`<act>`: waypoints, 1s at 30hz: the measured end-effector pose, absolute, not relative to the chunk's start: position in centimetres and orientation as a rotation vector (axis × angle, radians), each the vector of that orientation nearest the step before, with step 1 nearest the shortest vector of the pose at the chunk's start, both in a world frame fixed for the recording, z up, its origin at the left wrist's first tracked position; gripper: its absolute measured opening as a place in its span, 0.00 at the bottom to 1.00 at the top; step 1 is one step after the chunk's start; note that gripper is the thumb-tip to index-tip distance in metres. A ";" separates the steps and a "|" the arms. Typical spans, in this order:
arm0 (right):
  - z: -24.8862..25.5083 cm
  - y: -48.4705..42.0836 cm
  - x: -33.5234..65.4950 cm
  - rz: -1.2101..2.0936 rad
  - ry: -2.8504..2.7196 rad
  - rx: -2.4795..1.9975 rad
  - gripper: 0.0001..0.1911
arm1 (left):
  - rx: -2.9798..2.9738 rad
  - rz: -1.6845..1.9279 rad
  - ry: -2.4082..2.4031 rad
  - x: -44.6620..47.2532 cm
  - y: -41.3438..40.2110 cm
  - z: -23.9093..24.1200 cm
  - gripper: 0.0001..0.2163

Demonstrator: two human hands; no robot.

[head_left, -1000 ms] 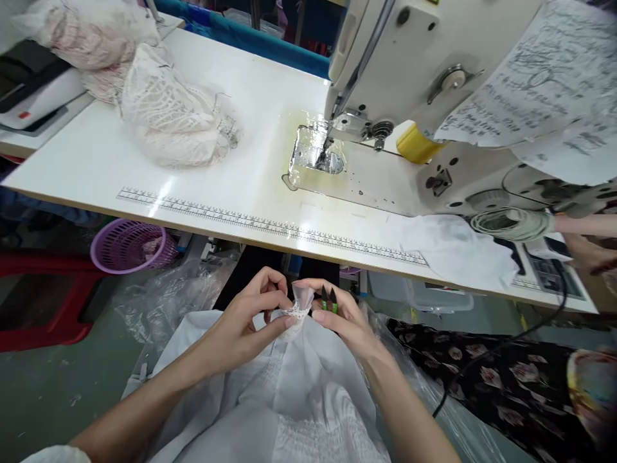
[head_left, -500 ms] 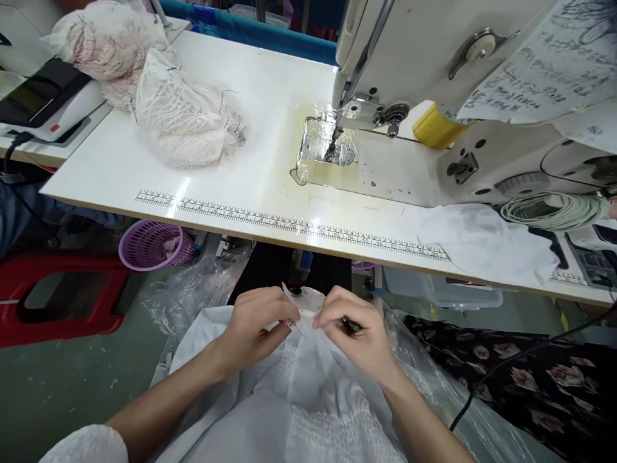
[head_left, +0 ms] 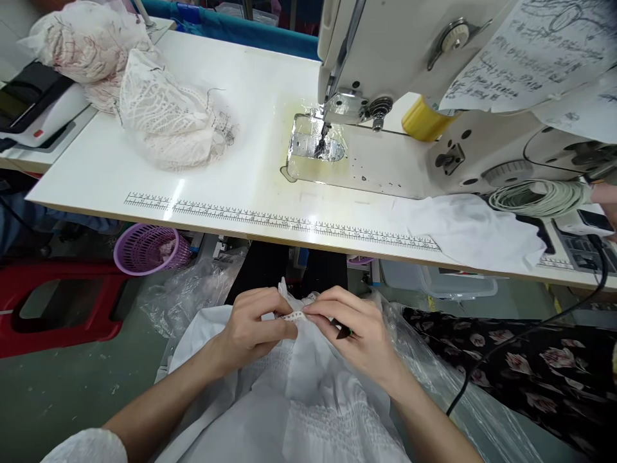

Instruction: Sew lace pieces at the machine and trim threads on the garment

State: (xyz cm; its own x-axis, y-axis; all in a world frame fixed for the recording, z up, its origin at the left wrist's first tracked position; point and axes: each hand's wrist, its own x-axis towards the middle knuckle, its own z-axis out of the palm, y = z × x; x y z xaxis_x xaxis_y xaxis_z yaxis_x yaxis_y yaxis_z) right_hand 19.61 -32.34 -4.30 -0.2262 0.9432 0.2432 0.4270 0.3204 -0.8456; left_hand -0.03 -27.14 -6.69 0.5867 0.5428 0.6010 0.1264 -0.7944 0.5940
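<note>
A white garment [head_left: 270, 411] with gathered, smocked panels lies over my lap. My left hand [head_left: 258, 325] pinches a narrow trimmed edge of it, where a row of small holes shows. Close beside it, my right hand [head_left: 354, 328] grips the same edge between thumb and fingertips. A small dark tool [head_left: 344, 332] is tucked in the right palm; most of it is hidden, so its kind cannot be told. A loose white tip of cloth stands up between the hands.
Before me is a white sewing table [head_left: 241, 186] with a printed ruler [head_left: 284, 222] along its edge. On it are a sewing machine [head_left: 380, 58], lace pieces [head_left: 168, 122], white cloth [head_left: 477, 228] and coiled cord [head_left: 540, 196]. Below stand a purple basket [head_left: 149, 247] and red stool [head_left: 106, 321].
The view has shifted slightly right. My left fingers have opened a little and re-placed on the edge, and my right fingertips have moved closer to them. The trim's holes now show.
</note>
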 end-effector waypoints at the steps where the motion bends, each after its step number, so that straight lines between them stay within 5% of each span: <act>1: -4.3 -32.4 19.6 0.789 -1.843 -1.222 0.11 | 2.323 1.109 0.536 0.0 -27.2 -6.7 0.13; 12: -4.6 -33.2 20.0 0.222 -2.181 -1.192 0.14 | 2.284 1.008 0.540 0.2 -27.5 -7.1 0.12; 21: -5.2 -33.4 19.7 0.580 -1.874 -1.235 0.12 | 2.243 1.000 0.546 0.2 -27.4 -6.7 0.11; 30: -5.2 -33.8 19.8 0.219 -2.110 -1.190 0.13 | 2.235 1.023 0.537 0.4 -27.5 -6.9 0.11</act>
